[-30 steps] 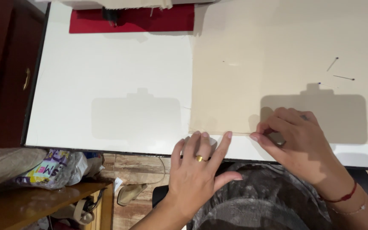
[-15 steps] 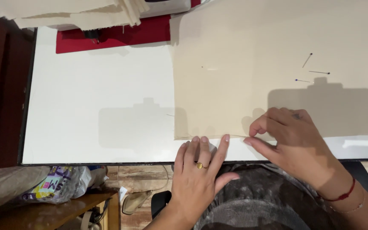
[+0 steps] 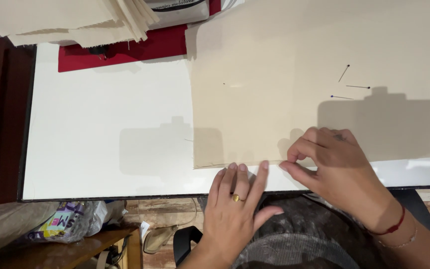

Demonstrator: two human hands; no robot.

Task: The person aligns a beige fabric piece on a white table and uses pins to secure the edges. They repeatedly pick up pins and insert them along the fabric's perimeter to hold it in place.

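beige cloth (image 3: 294,74) lies flat over the right part of the white table (image 3: 100,99), its near edge running just short of the table's front rim, and that edge is where we have both hands. at the far left a stack of folded cream cloth (image 3: 65,17) overhangs a red mat (image 3: 140,47), and a white box with a dark label, cut off by the frame, sits beside it at the top. below the table's front left corner a crumpled clear plastic bag (image 3: 73,221) with a yellow and purple print rests on a wooden shelf.

our left hand (image 3: 235,209) lies palm down, fingers straight and a little spread, tips pressing on the cloth's near edge; a gold ring (image 3: 236,198) sits on one finger. our right hand (image 3: 337,167) is curled, thumb and forefinger pinched together at the same edge just right of the left fingertips; whether they grip a pin or only the cloth we cannot tell. a red cord (image 3: 389,224) circles that wrist. three pins (image 3: 349,85) lie loose on the cloth, well apart from the hands.

compared with half a second ago, the view has tipped so the stack and mat show more, and both hands sit at much the same spot on the edge.
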